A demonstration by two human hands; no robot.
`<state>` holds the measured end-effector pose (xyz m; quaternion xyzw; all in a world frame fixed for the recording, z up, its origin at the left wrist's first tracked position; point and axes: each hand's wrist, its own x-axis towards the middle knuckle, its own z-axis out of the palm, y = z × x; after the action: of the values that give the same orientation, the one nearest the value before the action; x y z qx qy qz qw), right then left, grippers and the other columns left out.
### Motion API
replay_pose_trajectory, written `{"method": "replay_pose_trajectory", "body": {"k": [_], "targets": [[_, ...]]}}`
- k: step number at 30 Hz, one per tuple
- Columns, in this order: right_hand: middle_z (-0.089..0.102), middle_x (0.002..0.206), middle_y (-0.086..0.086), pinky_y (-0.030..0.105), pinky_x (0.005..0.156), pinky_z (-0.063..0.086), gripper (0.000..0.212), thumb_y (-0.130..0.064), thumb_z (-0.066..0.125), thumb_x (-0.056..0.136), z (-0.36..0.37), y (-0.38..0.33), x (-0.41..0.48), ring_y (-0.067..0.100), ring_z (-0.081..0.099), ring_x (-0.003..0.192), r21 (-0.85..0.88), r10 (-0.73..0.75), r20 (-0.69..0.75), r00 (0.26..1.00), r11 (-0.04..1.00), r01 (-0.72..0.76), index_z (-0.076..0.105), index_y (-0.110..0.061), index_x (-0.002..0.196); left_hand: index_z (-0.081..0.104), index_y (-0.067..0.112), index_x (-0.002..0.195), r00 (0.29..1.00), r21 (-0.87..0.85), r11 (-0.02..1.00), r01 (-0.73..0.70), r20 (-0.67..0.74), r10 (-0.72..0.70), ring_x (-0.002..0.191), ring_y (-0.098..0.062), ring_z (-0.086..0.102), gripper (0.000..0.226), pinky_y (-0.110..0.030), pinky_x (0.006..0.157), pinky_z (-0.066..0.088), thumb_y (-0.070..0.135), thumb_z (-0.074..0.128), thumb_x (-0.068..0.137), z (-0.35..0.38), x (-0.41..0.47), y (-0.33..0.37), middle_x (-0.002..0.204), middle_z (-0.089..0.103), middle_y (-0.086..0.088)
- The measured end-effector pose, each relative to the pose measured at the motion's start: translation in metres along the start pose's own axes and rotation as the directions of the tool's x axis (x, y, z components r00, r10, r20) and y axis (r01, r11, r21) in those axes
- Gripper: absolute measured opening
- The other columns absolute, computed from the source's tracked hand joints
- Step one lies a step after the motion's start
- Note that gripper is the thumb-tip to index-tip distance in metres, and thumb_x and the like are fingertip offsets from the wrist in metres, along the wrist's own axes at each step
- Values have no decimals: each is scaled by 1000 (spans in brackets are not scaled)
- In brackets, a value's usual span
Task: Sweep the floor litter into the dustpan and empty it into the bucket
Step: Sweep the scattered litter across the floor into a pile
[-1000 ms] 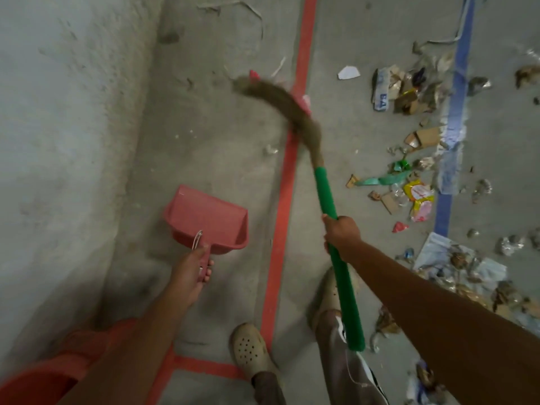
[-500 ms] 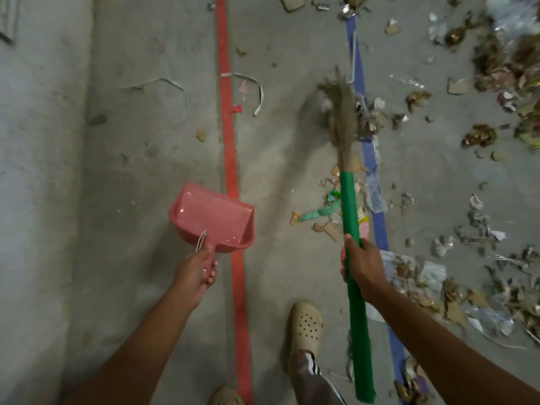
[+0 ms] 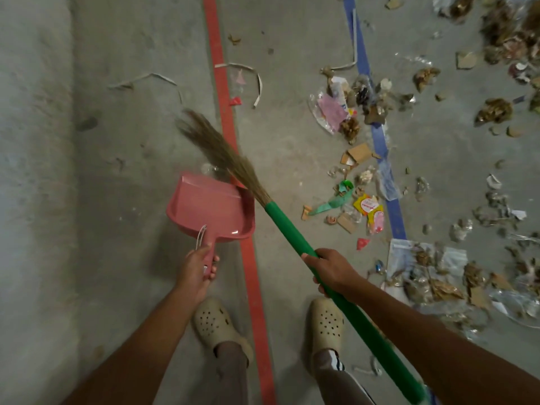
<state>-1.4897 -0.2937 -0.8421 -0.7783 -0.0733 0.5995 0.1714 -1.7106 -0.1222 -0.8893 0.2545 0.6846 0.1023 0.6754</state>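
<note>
**Broom Swung to Dustpan**

Paper and plastic litter [image 3: 365, 204] is strewn along a blue painted line [image 3: 380, 138] on the grey concrete floor [image 3: 292, 147]. A pink plastic dustpan [image 3: 210, 210] is gripped by the left hand [image 3: 197, 268], a green-handled grass broom [image 3: 292, 232] by the right hand [image 3: 333, 270]. Its bristles have been swung from the litter to the dustpan's mouth.
</note>
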Motion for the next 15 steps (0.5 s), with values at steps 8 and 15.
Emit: {"method": "replay_pose_trajectory", "body": {"k": [8,15], "targets": [[65,80,10,25,48,50,34,-41,50,103,62,26,33,17,59,55,-95,51,-98,994,994,-60,61,-10,114,55,9,95,1000,39,999,-9,-21,10,35,-8,41,8,-16,34,29,13,50,100,-47,61,-3,56,55,-3],[64,81,8,13,41,38,31,-39,50,103,99,34,52,13,56,58,-142,37,-162,986,988,-61,61,-13,113,50,8,102,997,-9,997,-80,2,80,35,-8,41,4,-16,34,28,11,49,100,-53,133,13,65,52,-9]]}}
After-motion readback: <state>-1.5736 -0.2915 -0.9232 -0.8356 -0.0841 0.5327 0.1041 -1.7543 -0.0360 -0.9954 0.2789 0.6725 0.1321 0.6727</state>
